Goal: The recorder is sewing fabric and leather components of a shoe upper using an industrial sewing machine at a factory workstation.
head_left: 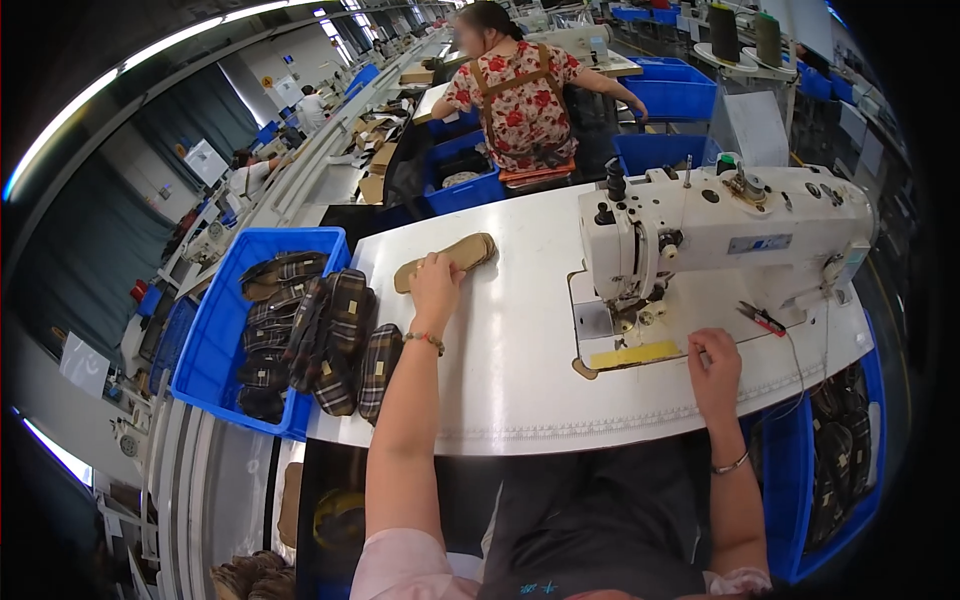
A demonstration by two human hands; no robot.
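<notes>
My left hand [437, 288] is closed at the fingertips on a small stack of tan shoe soles [474, 250], which lies flat on the white sewing table [520, 370]. To the right, my right hand [715, 365] hovers by the table's front part with its fingers curled in; nothing shows in them. Just beyond that hand stands a white sewing machine [735, 225], with a yellow strip [634, 356] in front of its needle area. Red-handled thread snips [763, 319] lie at the machine's base, right of my right hand.
A blue bin [197, 345] of plaid shoe uppers [325, 330] stands at the table's left end, with some uppers spilling onto the tabletop. Another blue bin [790, 490] with plaid pieces is below right. Ahead, a co-worker [525, 105] sits among blue bins.
</notes>
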